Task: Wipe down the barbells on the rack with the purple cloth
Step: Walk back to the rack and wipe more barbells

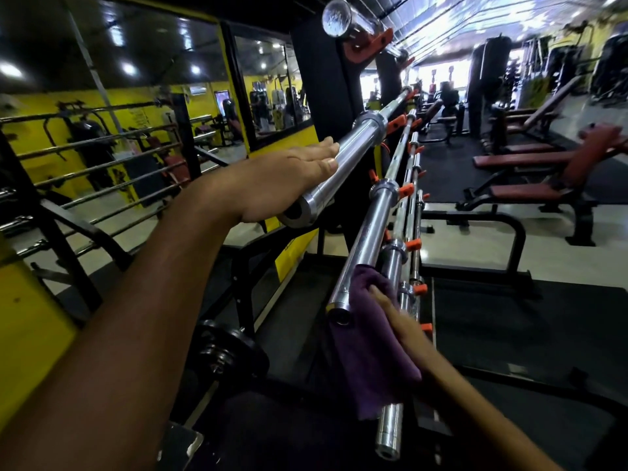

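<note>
Several chrome barbells lie one below another on a black rack with orange hooks (pixel 405 190). My left hand (pixel 282 180) rests flat, fingers straight, on the sleeve of an upper barbell (pixel 343 164). Lower down, my right hand (pixel 397 317) holds the purple cloth (pixel 370 348) against the end of the barbell below (pixel 363 243). The cloth hangs down past the sleeve end and covers part of a still lower bar (pixel 389 428). Most of my right hand's fingers are hidden behind the cloth.
Another bar end (pixel 336 17) sits high on the rack's black upright. A black weight plate (pixel 226 351) lies near the floor at left. Red padded benches (pixel 530 158) stand on black mats to the right. A mirror (pixel 102 130) fills the yellow wall at left.
</note>
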